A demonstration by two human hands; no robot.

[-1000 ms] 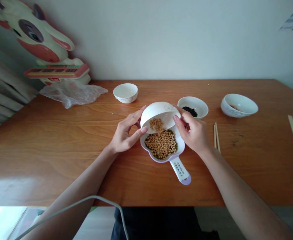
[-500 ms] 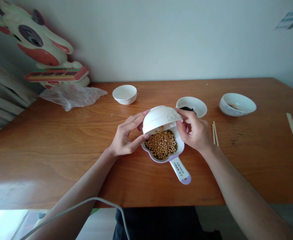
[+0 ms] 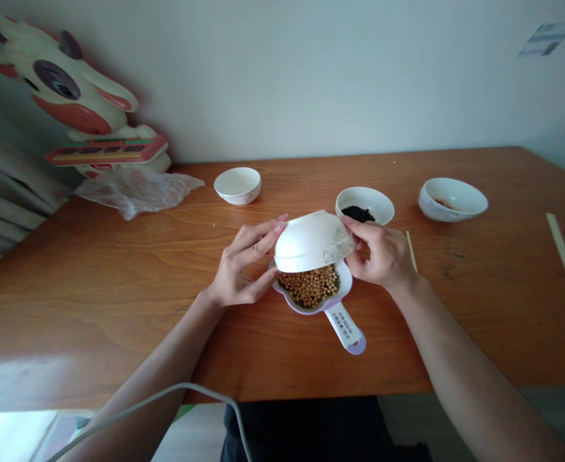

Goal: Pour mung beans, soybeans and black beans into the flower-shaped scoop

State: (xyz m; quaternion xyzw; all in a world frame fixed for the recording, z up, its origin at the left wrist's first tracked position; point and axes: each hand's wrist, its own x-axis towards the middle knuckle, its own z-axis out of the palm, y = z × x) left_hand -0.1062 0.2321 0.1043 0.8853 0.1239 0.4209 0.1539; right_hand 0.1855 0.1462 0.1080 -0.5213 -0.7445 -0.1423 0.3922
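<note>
A white bowl (image 3: 311,242) is tipped mouth-down over a purple-and-white handled dish (image 3: 346,282). My left hand (image 3: 244,263) grips the bowl's left side, thumb low near its rim. On the other side my right hand (image 3: 381,251) pinches the bowl's edge. Yellowish soybeans (image 3: 310,287) lie in the dish, with some green ones at their border. The dish's handle carries a printed label (image 3: 343,324) and points toward the table's front edge. The inside of the tipped bowl is hidden.
Behind my hands stand a white bowl (image 3: 237,186), a bowl holding black beans (image 3: 365,204) and a bowl with reddish contents (image 3: 452,199). Chopsticks (image 3: 411,250) lie partly behind my right hand. A plastic bag (image 3: 140,191) and cow-shaped toy keyboard (image 3: 104,151) sit at left.
The bowl in my hands has tilted further over, its rim now covering more of the dish. The soybeans seen inside the bowl before are out of sight. The view has shifted slightly.
</note>
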